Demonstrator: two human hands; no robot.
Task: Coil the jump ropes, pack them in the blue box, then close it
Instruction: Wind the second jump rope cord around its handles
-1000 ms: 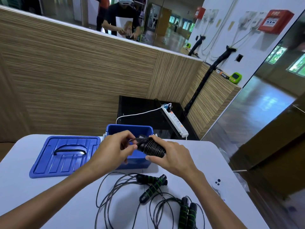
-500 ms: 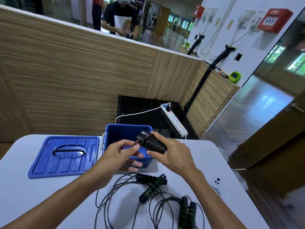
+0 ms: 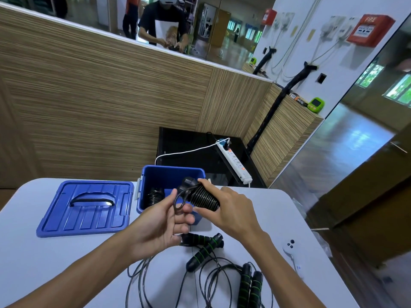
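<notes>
White table; both hands clamped on tightly wound black rope bundle

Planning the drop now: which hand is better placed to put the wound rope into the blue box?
Right, probably. The right hand grips the wound rope just over the blue box; the left hand only pinches its loose end loop.

The word "FIRE" stands in white letters on top of the red square fire alarm box on the white wall at the upper right. The small print on its white front is too tiny to read.
</notes>
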